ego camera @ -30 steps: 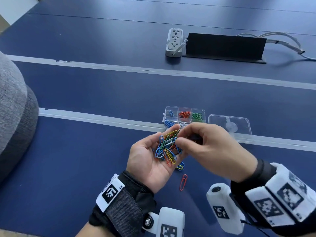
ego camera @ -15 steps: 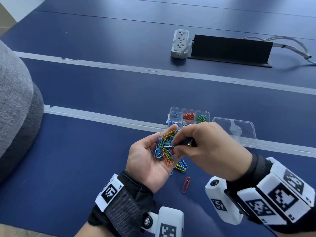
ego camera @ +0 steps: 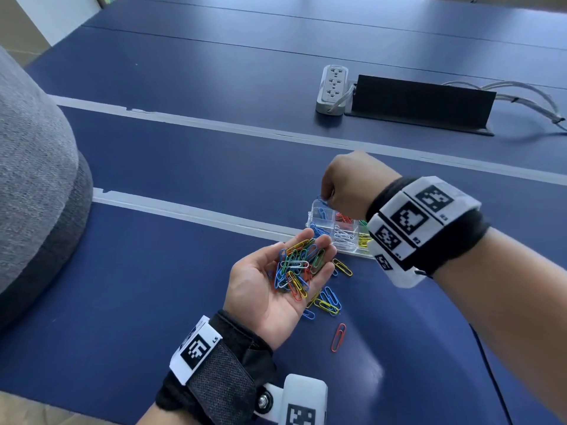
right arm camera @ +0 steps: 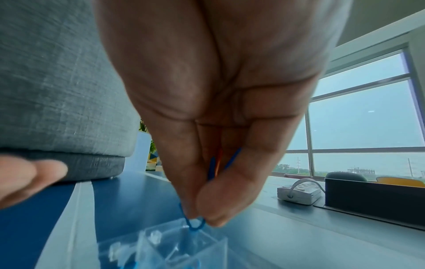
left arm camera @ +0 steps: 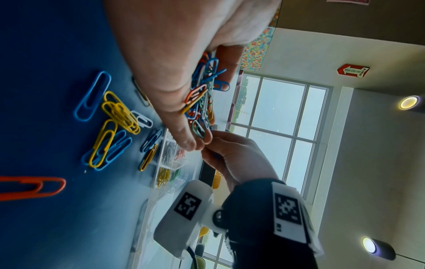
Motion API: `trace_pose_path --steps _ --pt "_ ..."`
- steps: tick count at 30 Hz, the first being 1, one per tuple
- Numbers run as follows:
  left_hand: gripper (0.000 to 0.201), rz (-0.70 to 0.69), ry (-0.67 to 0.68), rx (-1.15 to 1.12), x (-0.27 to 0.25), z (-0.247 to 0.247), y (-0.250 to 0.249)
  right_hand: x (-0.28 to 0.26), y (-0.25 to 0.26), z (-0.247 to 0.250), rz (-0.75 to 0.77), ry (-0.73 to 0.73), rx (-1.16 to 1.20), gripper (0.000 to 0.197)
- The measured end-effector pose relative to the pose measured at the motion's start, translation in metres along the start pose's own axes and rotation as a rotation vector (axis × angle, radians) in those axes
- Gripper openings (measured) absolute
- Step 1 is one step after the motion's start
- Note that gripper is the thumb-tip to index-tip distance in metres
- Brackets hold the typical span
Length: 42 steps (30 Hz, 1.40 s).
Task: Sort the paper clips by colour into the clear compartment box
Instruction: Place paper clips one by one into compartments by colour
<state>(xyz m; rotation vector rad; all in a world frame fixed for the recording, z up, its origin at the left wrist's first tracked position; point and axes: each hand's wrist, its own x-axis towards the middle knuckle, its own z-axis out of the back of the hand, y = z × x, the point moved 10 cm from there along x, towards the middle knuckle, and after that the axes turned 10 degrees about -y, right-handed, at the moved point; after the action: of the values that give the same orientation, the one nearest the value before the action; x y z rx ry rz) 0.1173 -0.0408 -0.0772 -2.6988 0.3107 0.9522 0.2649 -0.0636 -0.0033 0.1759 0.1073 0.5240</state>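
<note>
Loose clips: a single red wire paper clip (ego camera: 338,337) lies alone on the dark blue table (ego camera: 153,271) nearest the person; a small scatter of yellow and blue paper clips (ego camera: 327,302) sits just beyond it, at 12 o'clock.
Left hand: the left hand (ego camera: 277,282) is palm up with fingers relaxed and wide, cradling a mixed pile of coloured wire paper clips (ego camera: 297,266).
Box: the clear plastic compartment box (ego camera: 319,214), at 1 o'clock from that palm, holds blue, white, red, yellow and green clips in separate cells.
Right hand: the right hand (ego camera: 349,185) hovers over the box's far-left cell, thumb and fingertips pinching a blue wire paper clip (right arm camera: 195,223) just above the rim.
Far: a white power strip (ego camera: 333,88) beside a black rectangular panel (ego camera: 420,102).
</note>
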Motion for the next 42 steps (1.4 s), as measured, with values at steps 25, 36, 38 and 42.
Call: trace_pose_path --steps 25,36,38,42 --pt "0.036 0.042 0.084 0.035 0.001 -0.012 0.017 -0.078 0.047 0.006 0.361 0.081 0.343 0.014" --pt "0.028 -0.005 0.048 0.052 0.002 -0.016 0.018 -0.093 0.052 0.028 0.449 0.001 0.459 0.011" --pt "0.033 -0.042 0.02 0.105 0.002 -0.014 0.017 -0.102 0.065 0.016 0.557 0.078 0.355 0.025" --pt "0.042 -0.072 -0.056 0.1 0.004 -0.006 0.012 -0.109 0.073 0.004 0.638 0.135 0.247 0.023"
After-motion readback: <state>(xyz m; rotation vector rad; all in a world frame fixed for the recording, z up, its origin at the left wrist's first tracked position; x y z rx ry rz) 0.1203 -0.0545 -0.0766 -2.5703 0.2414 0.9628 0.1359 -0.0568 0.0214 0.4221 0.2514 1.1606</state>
